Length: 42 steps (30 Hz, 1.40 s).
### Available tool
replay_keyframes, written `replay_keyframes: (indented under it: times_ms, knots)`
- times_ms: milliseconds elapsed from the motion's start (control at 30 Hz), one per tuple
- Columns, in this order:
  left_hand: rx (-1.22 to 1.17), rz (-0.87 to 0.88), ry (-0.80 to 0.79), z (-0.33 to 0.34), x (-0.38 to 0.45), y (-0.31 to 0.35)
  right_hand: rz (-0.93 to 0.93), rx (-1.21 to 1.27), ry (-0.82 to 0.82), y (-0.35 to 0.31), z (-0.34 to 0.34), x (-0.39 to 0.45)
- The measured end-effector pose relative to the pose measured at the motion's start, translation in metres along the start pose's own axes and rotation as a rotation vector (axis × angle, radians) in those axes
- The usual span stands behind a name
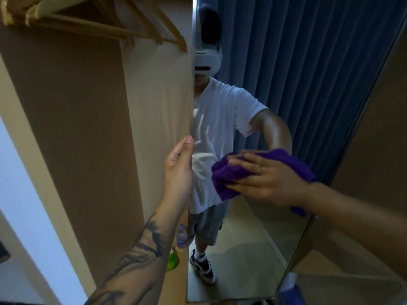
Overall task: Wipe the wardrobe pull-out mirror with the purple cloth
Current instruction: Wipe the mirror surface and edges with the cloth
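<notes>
Tall, narrow pull-out mirror panel (253, 238) stands upright, edge-on to wardrobe side; bunched purple terry cloth (229, 172) lies pressed flat against its glass mid-height.

Wooden hangers (141, 29) hang above; a bottle (182, 236) stands below.

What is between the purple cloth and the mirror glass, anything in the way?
Nothing visible. The right hand presses the purple cloth flat against the mirror, while the left hand grips the mirror's left edge.

Wooden hangers (141, 29) hang in a tan wardrobe (77, 117) beside a white wall (19, 183).
</notes>
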<state>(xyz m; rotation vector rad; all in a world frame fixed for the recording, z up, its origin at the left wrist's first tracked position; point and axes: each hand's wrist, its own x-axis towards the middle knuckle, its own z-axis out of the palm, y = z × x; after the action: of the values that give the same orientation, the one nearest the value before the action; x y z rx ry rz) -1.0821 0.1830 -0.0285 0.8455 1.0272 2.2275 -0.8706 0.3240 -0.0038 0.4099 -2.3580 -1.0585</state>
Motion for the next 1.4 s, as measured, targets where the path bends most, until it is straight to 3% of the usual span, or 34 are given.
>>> replay_keyframes:
  times_ms: [167,267,367,467,567,633,700,800,867,1033,1067,1200,1267,1400]
  knots:
    - [0.018,0.029,0.037,0.001,-0.003,-0.004,0.311,-0.017,0.11,0.002,0.002,-0.02]
    - [0.012,0.038,0.012,0.0,-0.003,-0.004,0.119,-0.02,0.016,-0.02,0.011,-0.04]
    - [0.025,0.052,0.021,-0.002,0.001,-0.007,-0.038,-0.02,-0.063,0.013,0.005,-0.043]
    - [0.025,0.074,0.053,-0.001,0.005,-0.011,0.15,-0.079,0.004,0.037,-0.002,-0.048]
    - [0.046,0.088,0.053,0.004,0.005,-0.011,0.366,-0.124,0.047,0.019,0.006,-0.058]
    - [0.051,0.096,0.052,0.005,0.004,-0.01,0.303,-0.112,0.01,-0.004,0.02,-0.062]
    - [0.041,0.105,0.056,0.005,0.003,-0.01,0.113,-0.104,-0.066,-0.013,0.026,-0.068]
    - [0.043,0.108,0.068,0.003,0.004,-0.01,-0.054,-0.093,-0.106,0.015,0.013,-0.07]
    - [0.049,0.108,0.05,0.003,0.004,-0.011,0.022,-0.119,-0.047,0.036,0.001,-0.072]
    - [0.058,0.17,0.038,0.005,0.005,-0.014,0.515,-0.169,0.047,0.008,0.008,-0.079]
    - [0.056,0.177,0.038,0.007,0.003,-0.013,0.494,-0.142,0.037,-0.005,0.015,-0.08]
    - [0.097,0.185,0.056,0.013,0.001,-0.009,0.029,-0.078,-0.106,-0.002,0.015,-0.096]
    - [0.091,0.188,0.066,0.013,0.001,-0.01,-0.016,-0.089,-0.087,0.024,0.008,-0.098]
    - [0.099,0.185,0.064,0.012,0.0,-0.009,0.309,-0.148,-0.014,0.03,0.002,-0.105]
